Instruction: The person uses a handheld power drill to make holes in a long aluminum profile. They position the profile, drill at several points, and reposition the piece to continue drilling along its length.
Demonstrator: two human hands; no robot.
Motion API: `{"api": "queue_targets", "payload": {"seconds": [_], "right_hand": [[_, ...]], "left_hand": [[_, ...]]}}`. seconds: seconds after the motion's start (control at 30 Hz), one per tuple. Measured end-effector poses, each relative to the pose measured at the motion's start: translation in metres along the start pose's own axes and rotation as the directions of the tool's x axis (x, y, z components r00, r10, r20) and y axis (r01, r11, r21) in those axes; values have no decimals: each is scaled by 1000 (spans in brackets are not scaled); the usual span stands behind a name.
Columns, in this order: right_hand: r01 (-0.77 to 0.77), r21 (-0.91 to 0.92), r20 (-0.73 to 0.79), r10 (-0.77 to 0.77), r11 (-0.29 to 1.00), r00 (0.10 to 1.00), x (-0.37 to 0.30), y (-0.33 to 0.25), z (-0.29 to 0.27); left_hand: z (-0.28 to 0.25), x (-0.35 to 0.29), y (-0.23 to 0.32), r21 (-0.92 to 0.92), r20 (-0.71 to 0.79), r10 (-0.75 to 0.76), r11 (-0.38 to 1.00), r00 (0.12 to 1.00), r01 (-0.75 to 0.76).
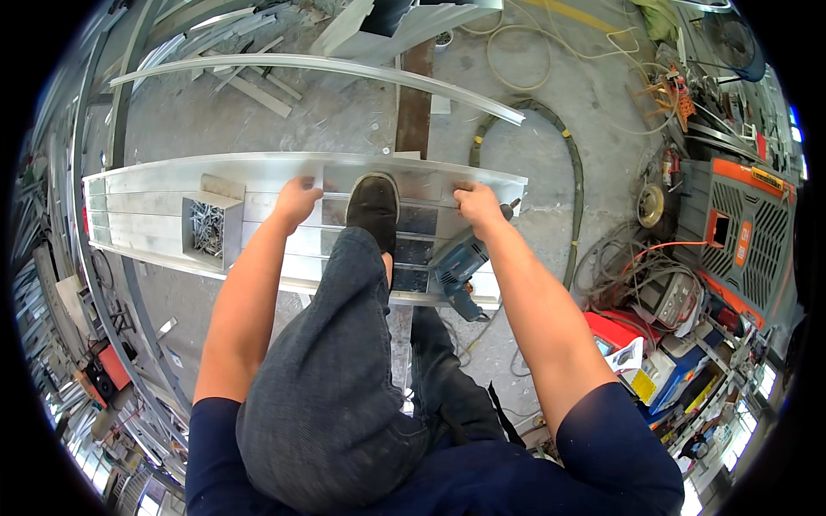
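Note:
A long silvery metal panel (pixel 146 179) of parallel slats lies crosswise in front of me, with my dark shoe (pixel 373 206) resting on its middle. On the panel's left half, my left hand (pixel 298 203) is closed, fingertips and thumb at an upper slat. Right of the shoe, my right hand (pixel 478 206) is closed too, its curled fingers near the panel's far edge. What either hand pinches, if anything, is too small to make out. Below my right hand a blue-grey power drill (pixel 463 268) lies at the panel's right end. An open metal box (pixel 231 234) of small fasteners stands on the left part.
Beyond the panel lies a long thin metal profile (pixel 301 62), with a large metal channel (pixel 391 30) behind it. A dark hose (pixel 578 181) curves over the floor at right. Farther right stands an orange and grey machine (pixel 740 241) among cables. Metal framing (pixel 120 112) runs along the left.

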State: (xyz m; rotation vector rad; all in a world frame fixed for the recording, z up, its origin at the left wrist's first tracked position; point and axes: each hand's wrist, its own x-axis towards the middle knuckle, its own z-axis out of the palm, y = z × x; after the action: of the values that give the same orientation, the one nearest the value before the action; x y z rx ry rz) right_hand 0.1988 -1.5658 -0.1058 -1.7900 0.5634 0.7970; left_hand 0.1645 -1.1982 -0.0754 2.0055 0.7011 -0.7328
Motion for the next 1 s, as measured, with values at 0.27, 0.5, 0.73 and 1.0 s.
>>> {"api": "queue_targets", "payload": {"seconds": [0.27,0.5,0.73,1.0], "right_hand": [[-59,11,112,57,998,992,7,-1,16],[-162,-35,70,164,986,984,15,-3,19],[-202,46,140,194,978,971,12,2,20],[-179,99,148,163,979,975,13,8,19]], "left_hand": [[3,-15,2,-118,27,-3,993,1000,7],[9,-8,2,-73,51,26,997,998,-23],[11,-6,-9,-64,44,4,998,999,-1],[15,-12,-1,11,-1,-13,1000,1000,13]]}}
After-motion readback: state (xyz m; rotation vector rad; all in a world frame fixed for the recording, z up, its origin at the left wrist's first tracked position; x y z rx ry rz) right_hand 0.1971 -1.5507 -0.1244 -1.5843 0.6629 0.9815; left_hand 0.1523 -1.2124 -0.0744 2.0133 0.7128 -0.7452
